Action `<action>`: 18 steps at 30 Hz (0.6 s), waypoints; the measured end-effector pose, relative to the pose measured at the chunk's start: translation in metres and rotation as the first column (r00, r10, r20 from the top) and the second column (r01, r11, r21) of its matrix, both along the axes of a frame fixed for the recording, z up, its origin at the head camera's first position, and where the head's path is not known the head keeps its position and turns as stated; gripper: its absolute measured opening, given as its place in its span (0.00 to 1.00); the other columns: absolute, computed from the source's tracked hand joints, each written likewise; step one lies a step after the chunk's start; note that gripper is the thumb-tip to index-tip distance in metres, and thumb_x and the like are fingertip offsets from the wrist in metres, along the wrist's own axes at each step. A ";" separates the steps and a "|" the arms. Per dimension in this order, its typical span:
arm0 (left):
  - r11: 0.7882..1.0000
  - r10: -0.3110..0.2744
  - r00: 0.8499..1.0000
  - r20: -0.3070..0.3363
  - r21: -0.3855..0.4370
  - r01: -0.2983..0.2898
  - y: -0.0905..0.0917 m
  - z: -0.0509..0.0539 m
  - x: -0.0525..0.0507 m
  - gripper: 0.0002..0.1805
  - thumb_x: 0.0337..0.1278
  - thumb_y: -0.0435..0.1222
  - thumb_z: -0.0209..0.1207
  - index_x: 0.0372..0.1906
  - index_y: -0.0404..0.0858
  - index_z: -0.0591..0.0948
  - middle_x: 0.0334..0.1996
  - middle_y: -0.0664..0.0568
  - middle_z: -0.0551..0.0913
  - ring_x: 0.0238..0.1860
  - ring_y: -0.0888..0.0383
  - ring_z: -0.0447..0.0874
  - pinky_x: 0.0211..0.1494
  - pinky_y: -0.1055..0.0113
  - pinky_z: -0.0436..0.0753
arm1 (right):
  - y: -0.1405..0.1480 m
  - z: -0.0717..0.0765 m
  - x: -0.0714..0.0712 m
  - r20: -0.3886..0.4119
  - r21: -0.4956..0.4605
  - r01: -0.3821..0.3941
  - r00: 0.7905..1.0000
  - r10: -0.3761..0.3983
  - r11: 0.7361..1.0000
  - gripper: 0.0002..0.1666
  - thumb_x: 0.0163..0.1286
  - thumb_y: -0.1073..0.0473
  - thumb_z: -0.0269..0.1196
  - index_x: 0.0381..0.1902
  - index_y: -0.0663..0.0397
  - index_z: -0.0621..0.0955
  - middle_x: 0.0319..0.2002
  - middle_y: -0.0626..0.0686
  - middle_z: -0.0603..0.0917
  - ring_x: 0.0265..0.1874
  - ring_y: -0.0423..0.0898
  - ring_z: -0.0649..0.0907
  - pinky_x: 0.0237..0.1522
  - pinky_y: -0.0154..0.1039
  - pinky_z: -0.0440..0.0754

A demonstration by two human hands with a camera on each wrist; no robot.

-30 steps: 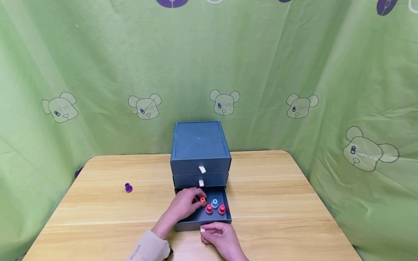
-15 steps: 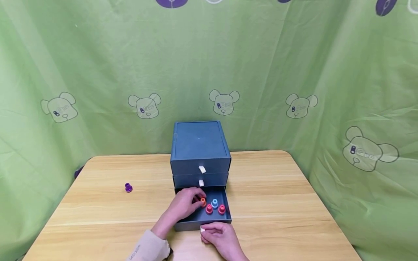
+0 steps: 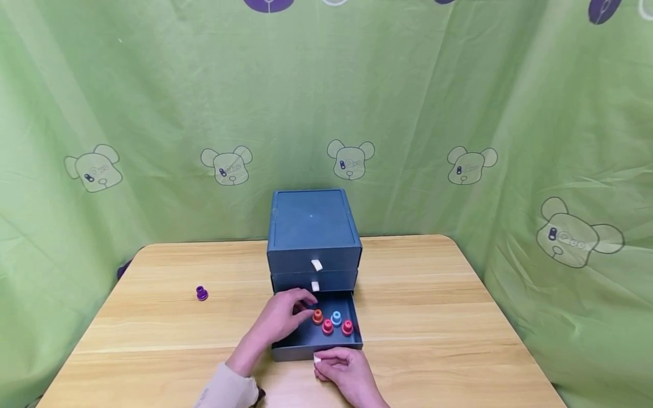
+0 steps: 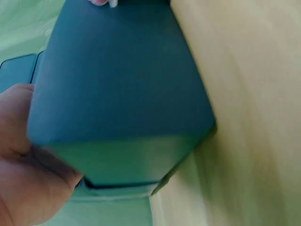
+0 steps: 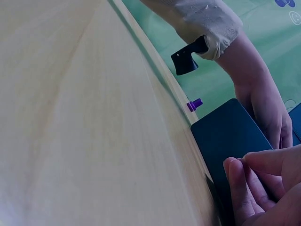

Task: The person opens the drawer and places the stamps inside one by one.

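Observation:
The bottom drawer (image 3: 292, 354) of a dark blue cabinet (image 3: 314, 220) is pulled out. My right hand (image 3: 347, 371) pinches the white pull tab (image 3: 317, 359) on its front. Inside the drawer, at its left, is my left hand (image 3: 282, 315), fingers loosely bent and the thumb tip close to an orange peg-shaped piece (image 3: 317, 317). That piece stands upright on the drawer floor, beside a light blue piece (image 3: 336, 318) and two red pieces (image 3: 327, 327). In the left wrist view the drawer front (image 4: 117, 75) hides my left fingertips.
A similar purple piece (image 3: 202, 293) stands on the wooden table (image 3: 433, 317), left of the cabinet. Above the pulled-out drawer, two more drawers with white tabs (image 3: 317, 265) are closed. A green printed curtain (image 3: 408, 113) hangs behind and at both sides.
My left hand has drawn back slightly to the left, away from the orange piece, which stays in the drawer. The right hand keeps its hold on the tab.

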State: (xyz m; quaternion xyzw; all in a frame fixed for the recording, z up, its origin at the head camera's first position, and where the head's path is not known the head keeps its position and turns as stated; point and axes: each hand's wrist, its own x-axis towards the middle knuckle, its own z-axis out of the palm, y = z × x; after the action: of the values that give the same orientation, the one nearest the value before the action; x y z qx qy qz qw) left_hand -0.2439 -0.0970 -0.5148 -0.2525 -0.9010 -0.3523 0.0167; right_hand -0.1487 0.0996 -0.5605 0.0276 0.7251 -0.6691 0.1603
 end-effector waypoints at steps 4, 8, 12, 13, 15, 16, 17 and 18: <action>1.000 -0.018 1.000 0.024 0.019 0.018 -0.013 0.006 0.001 0.10 0.68 0.36 0.65 0.52 0.42 0.87 0.47 0.51 0.89 0.40 0.63 0.86 0.50 0.63 0.87 | 0.000 0.001 0.001 -0.001 -0.011 0.001 1.000 -0.001 1.000 0.15 0.67 0.68 0.70 0.50 0.70 0.87 0.39 0.62 0.92 0.34 0.45 0.91 0.41 0.38 0.90; 0.998 -0.015 0.999 0.036 0.059 0.013 -0.027 0.013 0.002 0.10 0.68 0.35 0.65 0.51 0.44 0.86 0.47 0.51 0.89 0.41 0.63 0.87 0.49 0.64 0.87 | 0.000 0.002 0.001 0.001 -0.006 0.004 1.000 -0.004 1.000 0.14 0.67 0.67 0.70 0.49 0.69 0.87 0.39 0.62 0.92 0.34 0.44 0.91 0.40 0.38 0.90; 0.996 0.023 0.999 0.026 0.086 -0.025 -0.045 0.017 0.002 0.10 0.67 0.34 0.66 0.51 0.46 0.86 0.46 0.56 0.89 0.41 0.63 0.87 0.49 0.64 0.86 | -0.001 0.003 0.001 0.018 0.009 0.010 1.000 -0.010 1.000 0.14 0.67 0.66 0.71 0.49 0.67 0.88 0.39 0.60 0.92 0.34 0.44 0.91 0.41 0.38 0.90; 0.996 0.034 0.999 0.023 0.086 -0.036 -0.051 0.017 0.003 0.10 0.67 0.34 0.66 0.51 0.47 0.86 0.47 0.57 0.89 0.42 0.63 0.87 0.49 0.65 0.86 | -0.001 0.003 0.001 0.020 0.010 0.011 1.000 -0.011 1.000 0.14 0.67 0.66 0.71 0.49 0.67 0.88 0.39 0.60 0.92 0.34 0.44 0.91 0.40 0.38 0.90; 0.994 0.052 0.998 0.022 0.093 -0.054 -0.061 0.018 0.002 0.11 0.68 0.34 0.65 0.52 0.46 0.86 0.47 0.56 0.89 0.43 0.62 0.87 0.50 0.65 0.86 | -0.001 0.003 0.001 0.018 0.007 0.012 1.000 -0.012 1.000 0.14 0.66 0.67 0.71 0.49 0.67 0.88 0.38 0.60 0.92 0.34 0.45 0.92 0.40 0.38 0.90; 0.993 0.061 0.998 0.021 0.096 -0.063 -0.067 0.018 0.002 0.11 0.68 0.34 0.65 0.52 0.45 0.86 0.48 0.56 0.89 0.43 0.61 0.87 0.50 0.65 0.86 | -0.001 0.003 0.001 0.016 0.003 0.013 1.000 -0.013 1.000 0.14 0.66 0.67 0.71 0.49 0.67 0.88 0.38 0.60 0.92 0.34 0.45 0.92 0.40 0.38 0.90; 0.993 0.070 0.997 0.023 0.099 -0.072 -0.072 0.018 0.002 0.11 0.68 0.34 0.65 0.53 0.44 0.86 0.48 0.55 0.89 0.44 0.60 0.88 0.50 0.65 0.86 | -0.001 0.003 0.001 0.010 -0.001 0.012 1.000 -0.012 1.000 0.14 0.66 0.67 0.71 0.49 0.68 0.88 0.39 0.61 0.92 0.34 0.45 0.92 0.40 0.38 0.90; 0.991 0.081 0.996 0.025 0.103 -0.083 -0.078 0.018 0.002 0.12 0.68 0.34 0.65 0.53 0.44 0.86 0.49 0.54 0.89 0.44 0.60 0.88 0.50 0.65 0.86 | -0.001 0.003 0.001 0.005 -0.006 0.011 1.000 -0.011 1.000 0.14 0.66 0.68 0.71 0.49 0.69 0.87 0.39 0.61 0.92 0.34 0.45 0.92 0.40 0.38 0.90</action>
State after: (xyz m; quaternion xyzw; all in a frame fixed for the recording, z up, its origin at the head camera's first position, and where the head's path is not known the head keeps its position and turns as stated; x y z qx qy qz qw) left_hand -0.2417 -0.1748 -0.4971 -0.2105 -0.8913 -0.4001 0.0349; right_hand -0.1474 0.0987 -0.5576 0.0328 0.7226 -0.6720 0.1585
